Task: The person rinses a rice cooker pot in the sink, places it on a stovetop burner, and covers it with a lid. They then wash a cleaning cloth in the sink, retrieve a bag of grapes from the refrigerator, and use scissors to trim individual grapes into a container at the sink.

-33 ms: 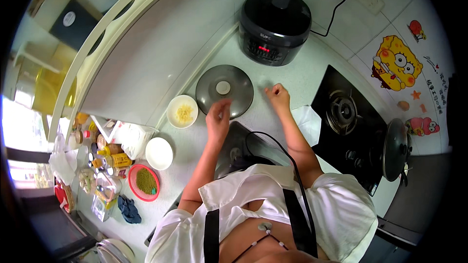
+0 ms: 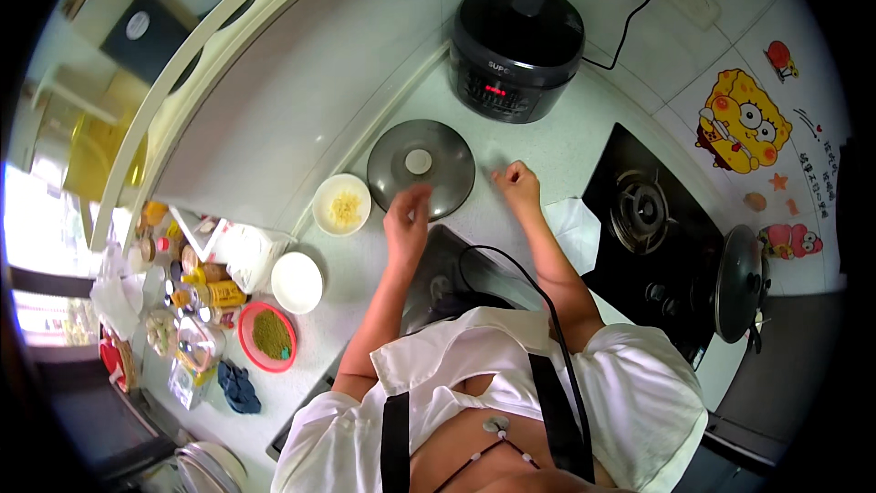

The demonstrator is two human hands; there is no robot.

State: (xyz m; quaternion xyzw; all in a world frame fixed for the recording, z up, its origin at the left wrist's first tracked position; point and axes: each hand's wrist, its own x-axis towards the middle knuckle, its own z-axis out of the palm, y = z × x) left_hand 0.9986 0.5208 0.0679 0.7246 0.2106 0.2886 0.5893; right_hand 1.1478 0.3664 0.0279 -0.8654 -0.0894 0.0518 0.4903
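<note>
The person wears a loose white top with short, wide sleeves that end above the elbows, so both forearms are bare. The fabric bunches in soft folds across the shoulders and chest. Two broad black straps run down the front, one on each side of the body. A thin black cable loops up from the chest and curves back down along the strap on the person's right. Lower down, a small round grey disc sits at mid-body with thin dark cords leading from it. The hands (image 2: pixel 408 219) are bare, without gloves, rings or watch.
</note>
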